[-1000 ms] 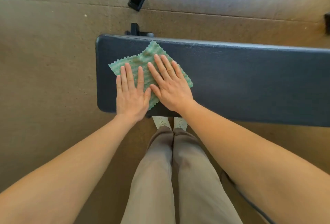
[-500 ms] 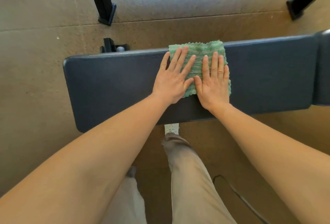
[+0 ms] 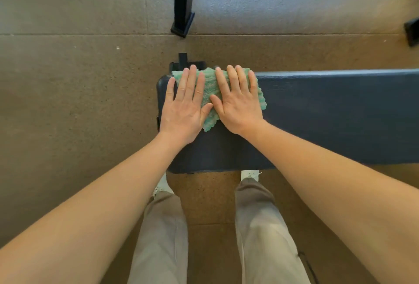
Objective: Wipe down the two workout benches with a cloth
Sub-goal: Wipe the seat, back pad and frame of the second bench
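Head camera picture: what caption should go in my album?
The left hand and right hand press a green cloth flat on the end of a dark blue workout bench.

Bare bench pad (image 3: 340, 113) to the right, open floor (image 3: 79, 102) past its left end, black post (image 3: 183, 0) standing beyond

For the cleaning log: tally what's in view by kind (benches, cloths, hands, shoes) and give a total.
Bench: 1
Cloth: 1
Hands: 2, left hand and right hand, both flat on the cloth
Shoes: 2
Total: 6
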